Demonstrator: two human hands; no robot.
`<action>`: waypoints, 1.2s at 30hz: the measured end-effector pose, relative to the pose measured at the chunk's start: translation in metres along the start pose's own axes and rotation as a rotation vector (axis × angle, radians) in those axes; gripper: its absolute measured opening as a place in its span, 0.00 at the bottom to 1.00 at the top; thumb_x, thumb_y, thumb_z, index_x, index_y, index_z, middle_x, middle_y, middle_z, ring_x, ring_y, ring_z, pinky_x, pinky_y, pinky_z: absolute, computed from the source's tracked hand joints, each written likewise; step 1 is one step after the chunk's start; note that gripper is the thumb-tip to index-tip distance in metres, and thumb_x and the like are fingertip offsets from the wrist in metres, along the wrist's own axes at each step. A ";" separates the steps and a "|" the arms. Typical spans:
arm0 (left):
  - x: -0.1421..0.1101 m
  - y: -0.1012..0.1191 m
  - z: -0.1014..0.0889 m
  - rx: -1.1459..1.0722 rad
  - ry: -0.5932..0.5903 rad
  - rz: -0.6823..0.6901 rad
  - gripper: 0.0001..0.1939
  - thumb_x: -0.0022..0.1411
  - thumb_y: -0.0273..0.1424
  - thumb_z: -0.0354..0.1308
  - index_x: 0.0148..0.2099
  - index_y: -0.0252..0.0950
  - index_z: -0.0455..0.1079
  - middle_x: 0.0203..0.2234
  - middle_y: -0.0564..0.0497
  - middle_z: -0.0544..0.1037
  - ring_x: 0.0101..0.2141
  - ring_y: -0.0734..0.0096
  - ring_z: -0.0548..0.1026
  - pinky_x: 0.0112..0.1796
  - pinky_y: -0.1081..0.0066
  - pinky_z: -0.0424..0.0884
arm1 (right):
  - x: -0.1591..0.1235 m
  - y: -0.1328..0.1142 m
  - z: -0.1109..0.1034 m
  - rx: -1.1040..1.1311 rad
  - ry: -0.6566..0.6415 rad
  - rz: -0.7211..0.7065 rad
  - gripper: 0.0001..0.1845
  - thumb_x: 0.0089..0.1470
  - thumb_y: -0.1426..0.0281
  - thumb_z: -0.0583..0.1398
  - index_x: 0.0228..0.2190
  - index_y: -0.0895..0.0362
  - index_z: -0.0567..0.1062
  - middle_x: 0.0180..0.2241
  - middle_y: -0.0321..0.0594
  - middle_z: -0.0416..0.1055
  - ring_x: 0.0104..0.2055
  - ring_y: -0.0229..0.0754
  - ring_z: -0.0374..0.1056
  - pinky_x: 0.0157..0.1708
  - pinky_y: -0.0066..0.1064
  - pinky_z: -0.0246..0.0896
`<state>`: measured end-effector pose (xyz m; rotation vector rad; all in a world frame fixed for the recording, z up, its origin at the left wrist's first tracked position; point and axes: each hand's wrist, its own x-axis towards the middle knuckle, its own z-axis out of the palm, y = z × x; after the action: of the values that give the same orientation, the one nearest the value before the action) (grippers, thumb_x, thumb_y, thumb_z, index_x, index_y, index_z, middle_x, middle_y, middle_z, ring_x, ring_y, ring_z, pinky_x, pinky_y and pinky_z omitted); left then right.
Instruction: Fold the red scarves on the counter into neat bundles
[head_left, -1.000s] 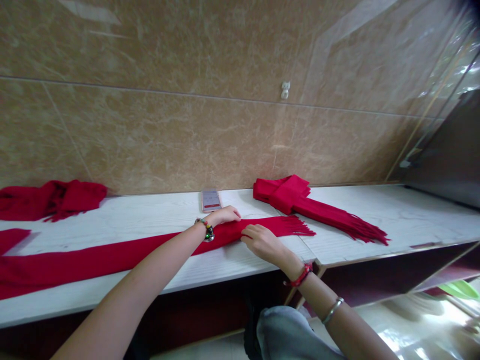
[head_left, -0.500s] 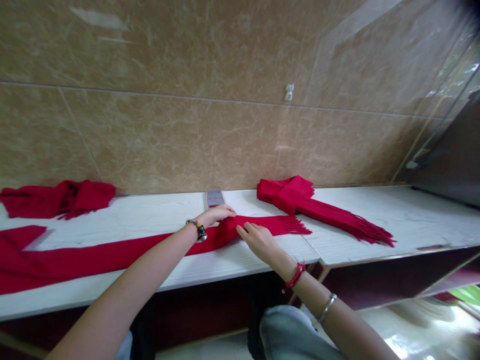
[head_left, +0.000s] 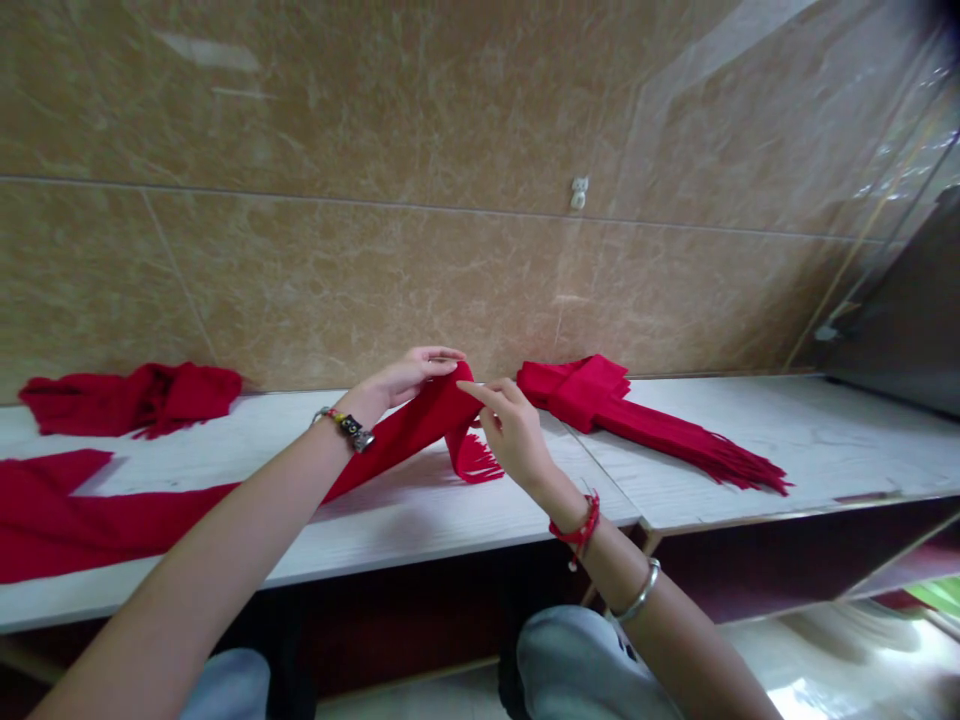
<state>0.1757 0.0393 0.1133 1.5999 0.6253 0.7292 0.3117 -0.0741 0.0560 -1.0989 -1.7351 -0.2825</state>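
A long red scarf [head_left: 409,440] runs along the white counter from the left, and its right part is lifted off the surface between my hands. My left hand [head_left: 409,378] pinches its far edge, with the thumb on top. My right hand [head_left: 514,425] is at the near right side of the raised fold, index finger laid along the cloth and the other fingers curled; it appears to hold the near edge. Below the fold, the fringed end hangs down to the counter, partly behind my right hand.
A folded red scarf [head_left: 574,390] with its fringe stretched right lies by the wall. Another bunched red scarf [head_left: 131,400] rests at the back left. The white counter [head_left: 720,410] has a front edge above open shelves [head_left: 750,560]. A tiled wall [head_left: 360,280] closes the back.
Both hands have raised the scarf off the counter, bending it into a fold. Its fringed end has drawn left and now hangs down. The phone behind is now out of sight.
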 end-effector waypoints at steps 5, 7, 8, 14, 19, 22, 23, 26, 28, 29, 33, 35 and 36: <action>0.036 -0.019 0.042 0.000 -0.053 0.000 0.11 0.52 0.21 0.58 0.40 0.32 0.71 0.29 0.51 0.76 0.29 0.75 0.72 0.37 0.70 0.67 | -0.010 0.029 -0.033 -0.184 -0.114 -0.015 0.22 0.51 0.81 0.48 0.41 0.54 0.74 0.36 0.43 0.62 0.36 0.39 0.64 0.35 0.31 0.65; 0.049 -0.037 0.057 0.011 -0.091 -0.023 0.11 0.51 0.20 0.57 0.39 0.31 0.71 0.30 0.49 0.76 0.29 0.74 0.72 0.38 0.69 0.67 | -0.022 0.045 -0.044 -0.289 -0.197 0.007 0.22 0.50 0.82 0.48 0.41 0.56 0.74 0.38 0.44 0.61 0.36 0.39 0.65 0.36 0.32 0.65; 0.054 -0.047 0.065 0.028 -0.103 -0.026 0.11 0.51 0.19 0.57 0.39 0.31 0.72 0.30 0.49 0.76 0.30 0.74 0.72 0.39 0.69 0.67 | -0.029 0.053 -0.047 -0.338 -0.247 0.023 0.22 0.50 0.82 0.48 0.41 0.56 0.74 0.40 0.45 0.61 0.35 0.39 0.66 0.36 0.32 0.66; 0.071 -0.092 0.096 0.154 -0.050 0.010 0.13 0.47 0.16 0.56 0.37 0.30 0.73 0.35 0.47 0.77 0.38 0.70 0.72 0.45 0.67 0.63 | -0.063 0.093 -0.055 -0.493 -0.516 0.055 0.24 0.49 0.84 0.48 0.43 0.55 0.72 0.52 0.48 0.59 0.37 0.38 0.68 0.35 0.29 0.66; 0.073 -0.082 0.090 0.071 0.030 0.045 0.14 0.49 0.17 0.56 0.40 0.31 0.71 0.37 0.47 0.76 0.40 0.72 0.71 0.46 0.70 0.63 | -0.063 0.100 -0.054 -0.412 -0.380 0.036 0.26 0.50 0.85 0.46 0.46 0.56 0.70 0.52 0.48 0.62 0.46 0.41 0.65 0.40 0.32 0.66; 0.059 -0.059 0.073 -0.008 -0.036 -0.088 0.13 0.50 0.23 0.60 0.41 0.31 0.70 0.34 0.47 0.76 0.34 0.71 0.73 0.40 0.69 0.67 | -0.048 0.086 -0.055 -0.390 -0.255 -0.026 0.23 0.52 0.83 0.47 0.45 0.56 0.71 0.50 0.48 0.64 0.47 0.42 0.65 0.40 0.31 0.66; 0.051 -0.050 0.066 -0.013 -0.090 -0.144 0.12 0.50 0.25 0.61 0.40 0.31 0.70 0.32 0.47 0.76 0.33 0.71 0.73 0.38 0.69 0.67 | -0.041 0.080 -0.056 -0.393 -0.239 -0.056 0.23 0.53 0.83 0.47 0.45 0.56 0.70 0.49 0.48 0.64 0.46 0.42 0.65 0.39 0.31 0.66; 0.027 -0.021 0.045 0.003 -0.089 -0.162 0.13 0.50 0.24 0.61 0.40 0.31 0.70 0.29 0.49 0.76 0.29 0.74 0.73 0.35 0.71 0.68 | -0.021 0.057 -0.056 -0.402 -0.246 -0.160 0.22 0.55 0.81 0.46 0.49 0.56 0.67 0.49 0.47 0.64 0.43 0.41 0.67 0.37 0.29 0.66; 0.011 -0.002 0.031 0.041 0.019 -0.054 0.15 0.50 0.21 0.60 0.42 0.32 0.69 0.29 0.51 0.76 0.29 0.75 0.72 0.36 0.72 0.67 | -0.007 0.040 -0.052 -0.396 -0.246 -0.216 0.22 0.56 0.80 0.46 0.50 0.55 0.66 0.48 0.46 0.64 0.43 0.41 0.66 0.36 0.29 0.66; 0.003 0.007 0.024 0.069 0.061 0.012 0.15 0.51 0.20 0.58 0.43 0.32 0.68 0.30 0.52 0.76 0.30 0.75 0.72 0.36 0.73 0.67 | 0.000 0.031 -0.050 -0.388 -0.237 -0.235 0.22 0.56 0.80 0.46 0.50 0.55 0.66 0.48 0.46 0.63 0.43 0.41 0.66 0.36 0.29 0.66; -0.024 0.040 -0.003 0.201 0.155 0.243 0.15 0.54 0.20 0.52 0.45 0.34 0.68 0.30 0.57 0.75 0.34 0.76 0.73 0.38 0.74 0.66 | 0.031 -0.004 -0.037 -0.302 -0.183 -0.302 0.19 0.58 0.77 0.47 0.48 0.54 0.67 0.48 0.43 0.63 0.45 0.39 0.65 0.39 0.28 0.64; -0.035 0.053 -0.014 0.241 0.211 0.321 0.16 0.55 0.21 0.50 0.46 0.34 0.68 0.30 0.57 0.74 0.36 0.76 0.72 0.38 0.74 0.66 | 0.047 -0.019 -0.032 -0.251 -0.151 -0.333 0.18 0.58 0.76 0.46 0.47 0.53 0.68 0.47 0.41 0.64 0.44 0.38 0.65 0.40 0.28 0.63; -0.040 0.058 -0.019 0.249 0.232 0.344 0.16 0.55 0.21 0.49 0.46 0.34 0.68 0.30 0.57 0.74 0.37 0.75 0.72 0.39 0.73 0.65 | 0.053 -0.025 -0.031 -0.231 -0.133 -0.340 0.18 0.58 0.76 0.46 0.46 0.53 0.68 0.46 0.41 0.64 0.44 0.38 0.65 0.41 0.28 0.63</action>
<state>0.1352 0.0136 0.1679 1.8946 0.6329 1.1388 0.3084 -0.0785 0.1221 -0.9971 -2.0473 -0.6467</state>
